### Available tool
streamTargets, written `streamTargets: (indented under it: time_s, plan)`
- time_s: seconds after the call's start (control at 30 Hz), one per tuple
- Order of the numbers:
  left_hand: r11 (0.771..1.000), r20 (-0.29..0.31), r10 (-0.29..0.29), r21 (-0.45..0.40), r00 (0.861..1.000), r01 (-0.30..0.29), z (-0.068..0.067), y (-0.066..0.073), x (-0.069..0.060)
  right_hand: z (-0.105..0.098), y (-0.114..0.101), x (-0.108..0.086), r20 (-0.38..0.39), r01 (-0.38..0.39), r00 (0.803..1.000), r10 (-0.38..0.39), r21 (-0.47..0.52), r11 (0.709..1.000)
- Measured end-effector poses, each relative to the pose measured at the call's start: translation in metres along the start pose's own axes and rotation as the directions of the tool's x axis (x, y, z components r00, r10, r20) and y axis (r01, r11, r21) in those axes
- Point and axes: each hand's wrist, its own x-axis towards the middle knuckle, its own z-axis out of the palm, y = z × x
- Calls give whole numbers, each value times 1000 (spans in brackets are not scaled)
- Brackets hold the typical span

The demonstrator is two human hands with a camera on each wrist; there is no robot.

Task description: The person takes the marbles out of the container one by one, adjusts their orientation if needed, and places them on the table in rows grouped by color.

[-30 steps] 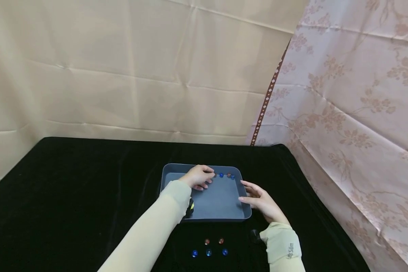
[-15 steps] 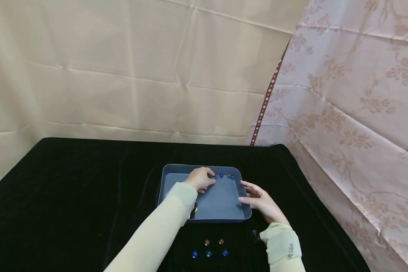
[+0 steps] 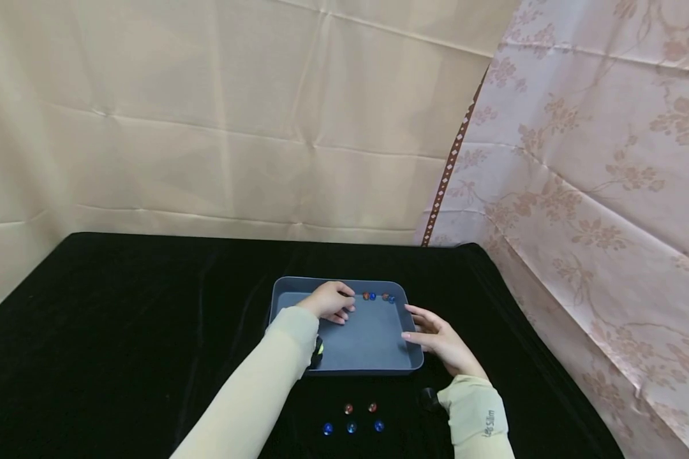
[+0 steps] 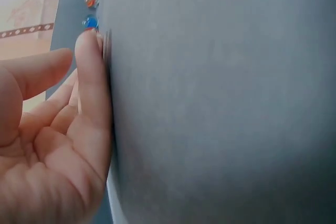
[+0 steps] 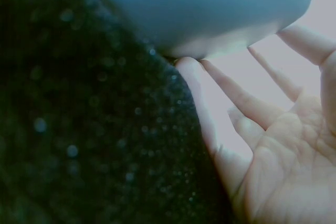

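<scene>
- L sleeve (image 3: pixel 244 395), approx. 7 o'clock: long, plain, pale yellow-green; R sleeve (image 3: pixel 482 446), 5 o'clock, same.
- L cuff (image 3: pixel 295 325): paler; blk unit (image 3: pixel 316 358) w/ yellow spot at its 5 o'clock.
- R cuff (image 3: pixel 472 408): dk lettering (image 3: pixel 490 422) (v. small, can't read surely); blk rounded knob (image 3: pixel 429 400), 9 o'clock.

In the tray (image 3: pixel 367 341), the leftmost marble (image 3: pixel 365 296) has been nudged right, and its gap to the blue marble (image 3: pixel 372 296) beside it has been all but closed. The left hand (image 3: pixel 328 301), held at the leftmost marble half a second ago, has been drawn back leftward, clear of it.
</scene>
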Motion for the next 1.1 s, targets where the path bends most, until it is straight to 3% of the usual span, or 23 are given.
streamTargets:
  time_s: [0.1, 0.37, 0.6, 1.1]
  plan:
    - [998, 21, -8, -54, 1000, 9, -2, -3, 2, 0, 0, 0, -1, 1, 1000, -1, -2, 1000]
    - [992, 7, -13, -124, 1000, 14, -5, -7, 3, 0, 1, 0, -5, -5, 1000, 5, 4, 1000]
    - [974, 22, -18, -226, 1000, 22, -10, -12, 2, 1, 2, 0, -12, -8, 1000, 8, 1, 1000]
    - [963, 26, -92, -252, 995, 96, -18, -12, 0, 1, 1, 1, -7, 5, 1000, -5, 5, 1000]
